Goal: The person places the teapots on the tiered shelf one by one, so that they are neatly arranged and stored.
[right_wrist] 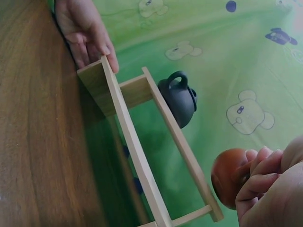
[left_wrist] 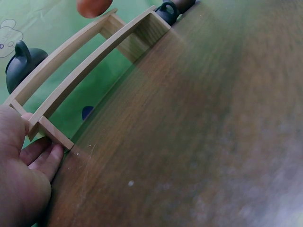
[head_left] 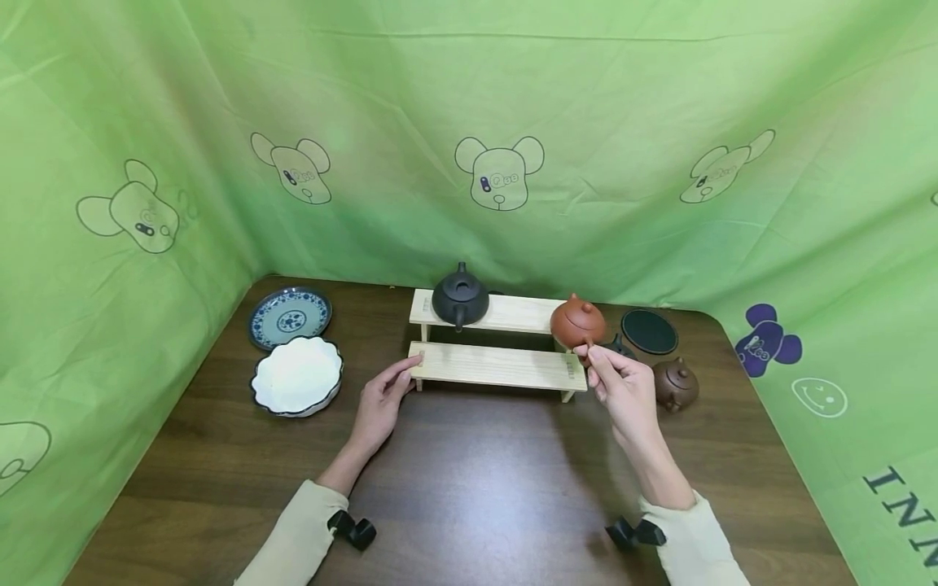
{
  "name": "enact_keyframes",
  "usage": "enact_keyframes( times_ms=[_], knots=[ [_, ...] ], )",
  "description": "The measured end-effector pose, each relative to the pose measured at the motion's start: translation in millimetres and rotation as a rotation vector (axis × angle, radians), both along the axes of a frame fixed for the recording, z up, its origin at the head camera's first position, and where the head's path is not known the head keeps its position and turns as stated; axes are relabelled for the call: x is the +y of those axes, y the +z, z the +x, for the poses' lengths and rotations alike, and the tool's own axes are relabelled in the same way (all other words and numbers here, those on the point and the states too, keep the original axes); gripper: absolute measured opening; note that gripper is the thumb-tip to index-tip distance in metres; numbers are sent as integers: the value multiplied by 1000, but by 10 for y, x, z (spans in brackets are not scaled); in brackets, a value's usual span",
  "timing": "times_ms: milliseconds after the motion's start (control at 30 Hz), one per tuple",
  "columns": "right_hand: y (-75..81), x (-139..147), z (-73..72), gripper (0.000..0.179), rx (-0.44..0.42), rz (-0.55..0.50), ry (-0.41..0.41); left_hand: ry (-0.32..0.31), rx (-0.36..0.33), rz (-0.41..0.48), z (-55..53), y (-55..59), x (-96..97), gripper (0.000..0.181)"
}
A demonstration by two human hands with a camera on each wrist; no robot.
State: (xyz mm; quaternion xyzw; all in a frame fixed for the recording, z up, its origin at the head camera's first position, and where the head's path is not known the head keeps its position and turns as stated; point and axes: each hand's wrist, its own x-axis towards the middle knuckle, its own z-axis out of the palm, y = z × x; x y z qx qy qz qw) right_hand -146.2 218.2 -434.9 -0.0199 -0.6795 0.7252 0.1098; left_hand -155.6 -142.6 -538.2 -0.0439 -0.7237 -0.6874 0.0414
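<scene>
A two-tier wooden stand [head_left: 498,364] is on the table, its left end held by my left hand [head_left: 381,404], thumb on top of the lower shelf and fingers below. My right hand [head_left: 623,384] pinches the handle of a reddish-orange teapot [head_left: 577,323]. In the right wrist view that teapot [right_wrist: 228,176] hangs just off the right end of the upper shelf, with a small gap between. A black teapot [head_left: 460,299] sits on the upper shelf's left part. Close to the right hand are a brown teapot [head_left: 675,384] and a dark teapot [head_left: 620,347], partly hidden behind the hand.
At the left are a blue-patterned plate [head_left: 291,316] and a white scalloped dish [head_left: 297,377] with a dark rim. A dark round coaster-like disc [head_left: 650,332] lies at the back right. Green printed cloth [head_left: 410,106] encloses the table [head_left: 498,488] behind and at both sides.
</scene>
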Motion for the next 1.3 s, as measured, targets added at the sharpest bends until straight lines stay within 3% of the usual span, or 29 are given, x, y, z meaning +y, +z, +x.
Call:
enact_keyframes(
  times_ms=[600, 1300],
  knots=[
    [-67, -130, -237, 26, 23, -2, 6, 4, 5, 5, -2, -5, 8, 33],
    [-125, -225, -362, 30, 19, -17, -7, 4, 9, 1, -6, 0, 5, 33]
  ],
)
